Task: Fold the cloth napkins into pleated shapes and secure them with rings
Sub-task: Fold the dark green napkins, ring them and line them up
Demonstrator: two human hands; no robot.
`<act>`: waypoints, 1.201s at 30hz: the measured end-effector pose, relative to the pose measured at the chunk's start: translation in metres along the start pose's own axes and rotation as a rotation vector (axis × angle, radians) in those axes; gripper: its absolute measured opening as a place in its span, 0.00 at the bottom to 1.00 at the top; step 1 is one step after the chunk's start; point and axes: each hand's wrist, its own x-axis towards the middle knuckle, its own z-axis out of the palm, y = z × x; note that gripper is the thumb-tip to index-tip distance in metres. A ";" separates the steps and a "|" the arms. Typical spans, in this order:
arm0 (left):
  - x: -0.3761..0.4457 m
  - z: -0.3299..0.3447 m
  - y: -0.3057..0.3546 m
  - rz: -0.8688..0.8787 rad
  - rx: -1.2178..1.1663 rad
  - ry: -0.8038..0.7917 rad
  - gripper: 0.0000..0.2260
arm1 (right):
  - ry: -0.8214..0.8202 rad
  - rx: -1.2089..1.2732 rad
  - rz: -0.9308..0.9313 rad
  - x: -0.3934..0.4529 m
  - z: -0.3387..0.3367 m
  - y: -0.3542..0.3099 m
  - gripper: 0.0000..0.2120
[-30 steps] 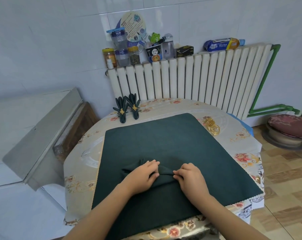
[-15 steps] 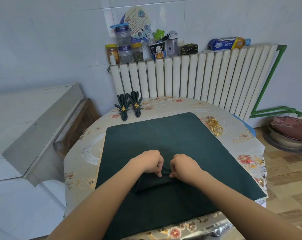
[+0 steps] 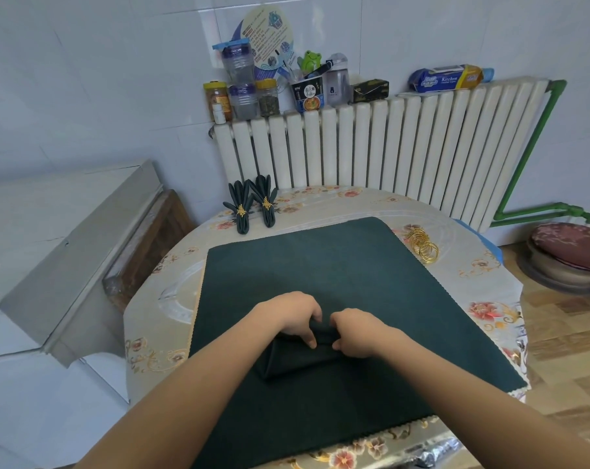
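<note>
- Napkin [image 3: 300,358] sits at lower centre of frame, a dark green folded bundle on the matching green mat [image 3: 320,265]; it lies close to the person, likely so both hands can gather pleats without reaching.
- Left hand [image 3: 288,316] has fingers curled down onto the bundle's far edge, pinching the fabric; looks like it's holding the stacked folds so they don't spring open.
- Right hand [image 3: 354,333] is just beside it, fingers curled and pinching the same edge. The two hands nearly touch, so the grip is concentrated mid-napkin.
- Gold rings [image 3: 422,245] are piled at right of centre, off the mat's far corner, on the table [image 3: 158,333]. They are well apart from the hands, staged for the securing step, which isn't started on this napkin.
- Two finished napkins [image 3: 254,206] lie at upper centre near the radiator [image 3: 388,147], each ringed, parked out of the work zone.
- Judgement: mid-pleat; releasing either pinch risks the folds relaxing.
</note>
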 end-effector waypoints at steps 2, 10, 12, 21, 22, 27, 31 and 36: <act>-0.003 -0.001 -0.001 -0.003 -0.014 -0.017 0.23 | 0.024 0.022 -0.003 -0.003 0.002 0.000 0.16; -0.020 -0.002 0.015 0.002 0.148 0.002 0.12 | 0.190 -0.069 -0.109 -0.020 0.019 0.000 0.12; -0.030 -0.003 0.022 0.017 0.282 0.083 0.11 | 0.301 -0.080 -0.156 -0.026 0.022 0.000 0.11; -0.061 0.033 0.046 0.001 0.614 0.331 0.07 | 0.625 -0.043 -0.342 -0.040 0.042 0.008 0.09; -0.064 0.041 0.047 -0.007 0.589 0.309 0.07 | 0.626 -0.035 -0.368 -0.041 0.047 0.009 0.12; -0.081 0.053 0.045 -0.124 0.539 0.224 0.08 | 0.570 0.059 -0.419 -0.046 0.052 0.016 0.08; -0.095 0.044 0.017 -0.150 0.221 0.239 0.14 | 0.475 0.167 -0.356 -0.046 0.047 0.019 0.10; -0.090 0.041 -0.016 -0.191 -0.167 0.307 0.17 | 0.400 0.402 -0.262 -0.043 0.040 0.021 0.11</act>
